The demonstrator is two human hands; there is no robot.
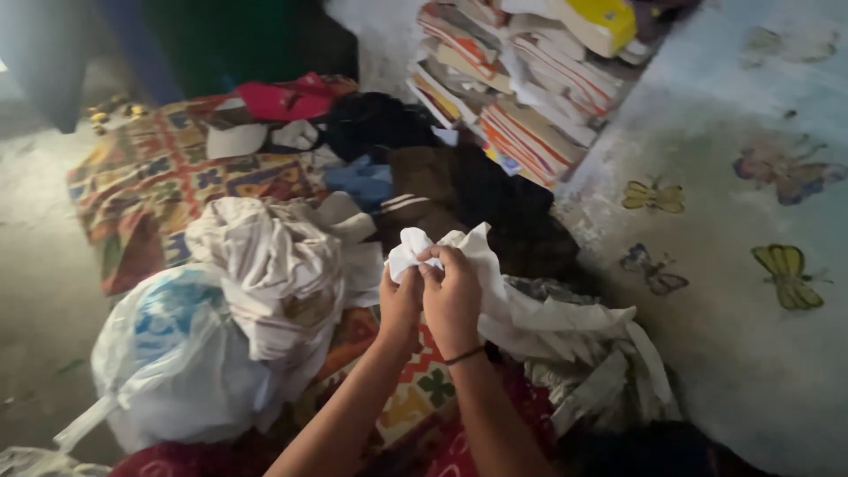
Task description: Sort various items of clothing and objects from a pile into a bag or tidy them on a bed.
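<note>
Both my hands meet at the middle of the view, gripping the same white cloth point(521, 309). My left hand point(399, 300) pinches its bunched upper corner. My right hand point(452, 296), with a dark band on its wrist, grips the cloth just beside it. The rest of the cloth trails down to the right in crumpled strips. A heap of crumpled white cloth point(274, 265) lies just left of my hands, on top of a white plastic bag point(172, 362).
A colourful patterned blanket point(150, 185) covers the floor at the left and under my arms. Dark garments point(468, 194) and a red one point(287, 99) lie behind. Stacked folded fabrics point(521, 79) stand against a butterfly-painted wall point(742, 230).
</note>
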